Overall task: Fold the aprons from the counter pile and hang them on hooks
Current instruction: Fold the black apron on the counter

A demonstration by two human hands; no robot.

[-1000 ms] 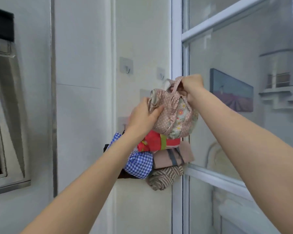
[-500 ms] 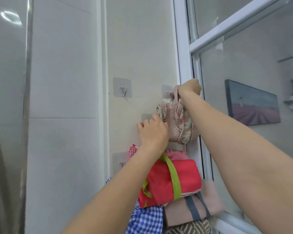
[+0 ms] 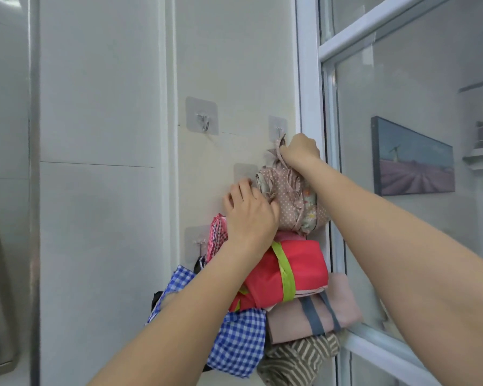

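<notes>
Cream wall (image 3: 234, 65) fills most of my view, with a white-framed glass partition (image 3: 313, 79) on the right and a lavender-field picture (image 3: 413, 160) showing behind the glass. No brands or readable writing anywhere that I can spot.

Down low there's a stack of folded aprons already hanging against the wall: blue gingham apron (image 3: 234, 338), red apron (image 3: 299, 271) with a lime green strap, dusty pink apron (image 3: 313, 313) with grey straps, and a brown striped apron (image 3: 299, 358) at the bottom.

Above those sits the folded pink polka-dot apron (image 3: 287, 201) with a floral lining, just under the upper right hook (image 3: 278, 132). My right hand (image 3: 300, 150) is closed around its strap, holding the loop right at that hook; can't tell if it's actually caught on it. My left hand (image 3: 250, 213) rests on the bundle's left side, fingers curved against the fabric.

One bare adhesive hook (image 3: 204, 122) sits further left, well apart.
</notes>
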